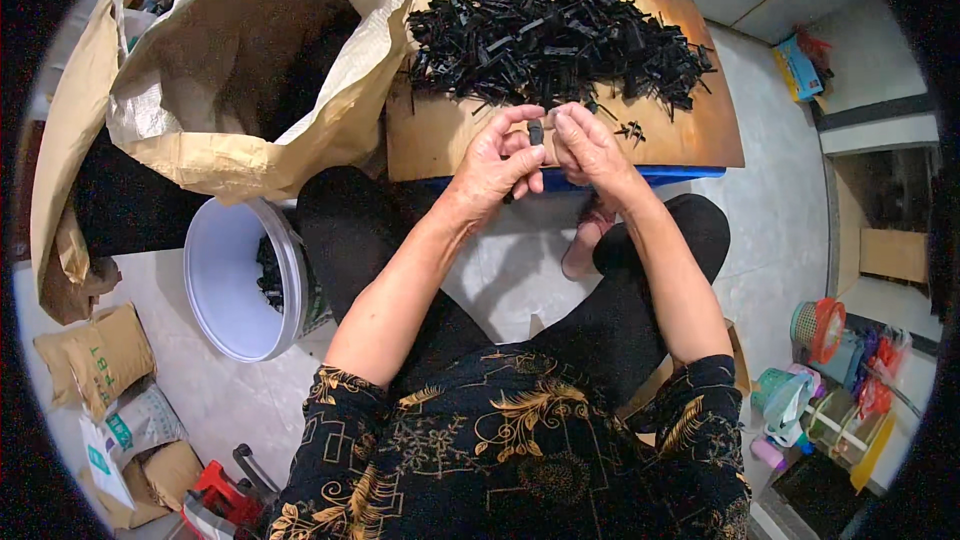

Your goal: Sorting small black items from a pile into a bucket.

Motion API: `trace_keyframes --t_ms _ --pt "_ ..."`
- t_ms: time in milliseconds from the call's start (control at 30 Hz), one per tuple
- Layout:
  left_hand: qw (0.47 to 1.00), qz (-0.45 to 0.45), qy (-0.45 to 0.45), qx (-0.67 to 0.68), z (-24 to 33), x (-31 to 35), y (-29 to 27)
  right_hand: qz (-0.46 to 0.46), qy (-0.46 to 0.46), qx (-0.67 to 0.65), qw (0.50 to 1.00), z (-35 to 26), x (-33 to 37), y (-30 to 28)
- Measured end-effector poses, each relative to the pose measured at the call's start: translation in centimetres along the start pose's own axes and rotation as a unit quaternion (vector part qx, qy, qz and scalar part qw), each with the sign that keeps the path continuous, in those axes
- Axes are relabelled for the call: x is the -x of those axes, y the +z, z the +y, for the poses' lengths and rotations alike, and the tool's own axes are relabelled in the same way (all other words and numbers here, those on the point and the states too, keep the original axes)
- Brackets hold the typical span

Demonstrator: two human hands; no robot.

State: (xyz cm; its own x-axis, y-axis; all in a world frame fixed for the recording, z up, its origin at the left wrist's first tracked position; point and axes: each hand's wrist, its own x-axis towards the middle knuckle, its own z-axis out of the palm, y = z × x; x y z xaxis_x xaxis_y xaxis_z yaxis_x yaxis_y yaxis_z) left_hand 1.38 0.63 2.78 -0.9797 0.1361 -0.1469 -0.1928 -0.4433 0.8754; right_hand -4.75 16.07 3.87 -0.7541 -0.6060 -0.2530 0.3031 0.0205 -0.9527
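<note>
Between the thumb and fingers of my left hand [497,157] is a small black plastic piece [536,131], held upright. My right hand [592,147] is closed in a pinch just beside it; whatever its fingertips hold, if anything, is too small to make out. Both hands are over the near edge of a wooden board [690,145]. Behind them, a large heap of thin black plastic parts [560,35] covers the far part of the board. A few loose black pieces [630,130] lie apart from the heap, to the right of my right hand.
A large open paper sack [215,155] stands at the left. Below it, a white bucket [215,280] holds black parts. Packed brown bags [100,360] and a red object [215,495] are at the lower left. Baskets and colourful bags [825,330] line the right side.
</note>
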Motion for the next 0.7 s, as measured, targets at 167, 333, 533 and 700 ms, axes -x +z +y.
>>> trace_keyframes --t_ms 167,333,533,700 --pt "0.998 0.045 0.008 -0.045 -0.1 -0.4 -0.2 -0.012 -0.033 0.081 0.996 0.7 0.0 0.0" --pt "0.987 0.066 0.008 -0.145 -0.1 -0.5 0.0 -0.025 -0.077 0.172 0.982 1.0 -0.1 0.4" --pt "0.979 0.063 0.024 -0.193 -0.8 -1.0 -0.3 -0.036 -0.077 0.240 0.967 1.2 -0.3 0.1" --pt "0.972 0.080 0.040 -0.215 -1.6 -1.2 -0.7 -0.047 -0.046 0.237 0.969 1.4 -0.7 0.4"
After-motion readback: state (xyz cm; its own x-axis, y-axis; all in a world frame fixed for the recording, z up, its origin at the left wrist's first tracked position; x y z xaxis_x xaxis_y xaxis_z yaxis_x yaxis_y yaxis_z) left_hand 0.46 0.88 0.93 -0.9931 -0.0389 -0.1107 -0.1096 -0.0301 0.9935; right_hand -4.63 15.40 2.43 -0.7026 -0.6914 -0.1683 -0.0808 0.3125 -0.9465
